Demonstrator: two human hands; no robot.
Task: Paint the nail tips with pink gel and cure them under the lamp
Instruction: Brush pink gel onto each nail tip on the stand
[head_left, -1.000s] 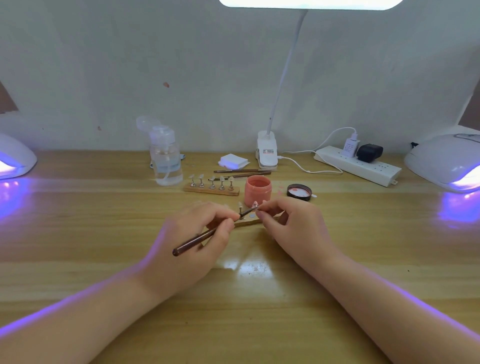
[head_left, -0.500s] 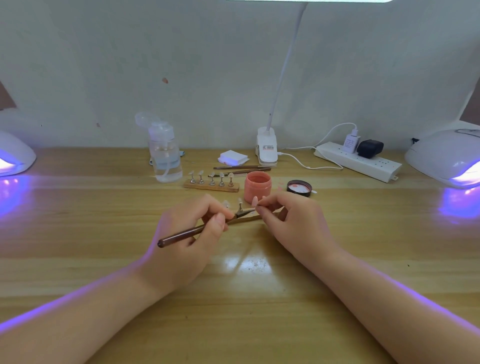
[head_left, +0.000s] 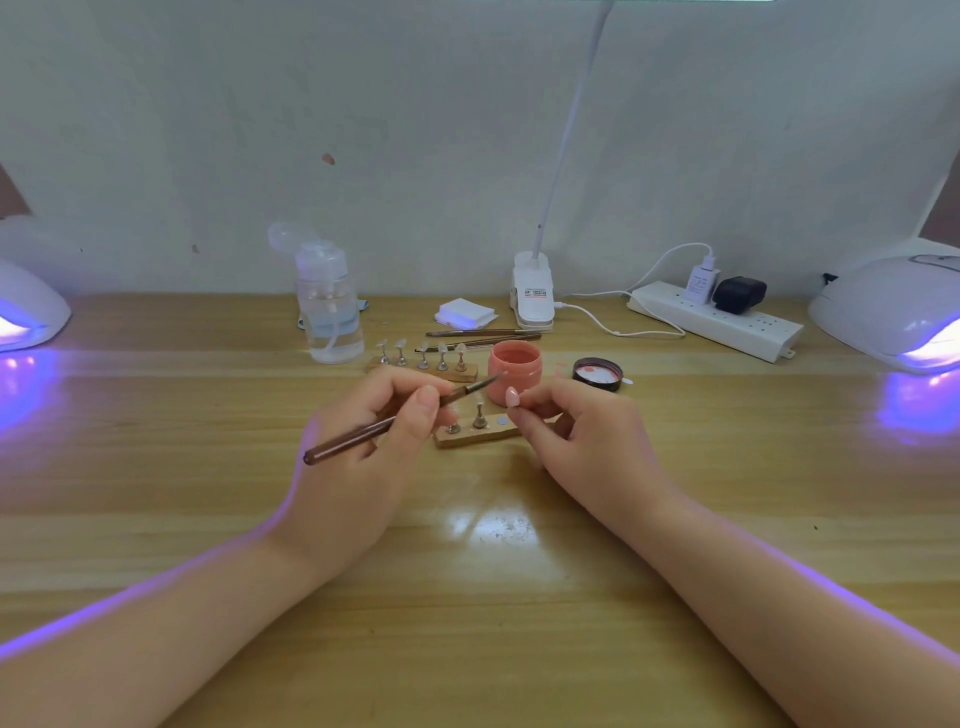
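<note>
Fingers of my left hand (head_left: 358, 447) grip a brush (head_left: 400, 420), bristles near the pink gel jar (head_left: 514, 368). My right hand (head_left: 582, 436) pinches a pink nail tip (head_left: 511, 397) above the wooden holder (head_left: 475, 435) on the counter (head_left: 467, 597).

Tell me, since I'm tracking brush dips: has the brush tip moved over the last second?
Yes. The brush tip has lifted from the nail stand up and away toward the pink jar, now at its near wall.

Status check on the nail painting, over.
Left hand grips brush, tip at the open pink gel jar. Right hand pinches a pink nail tip above the near stand. Nothing in the way.
</note>
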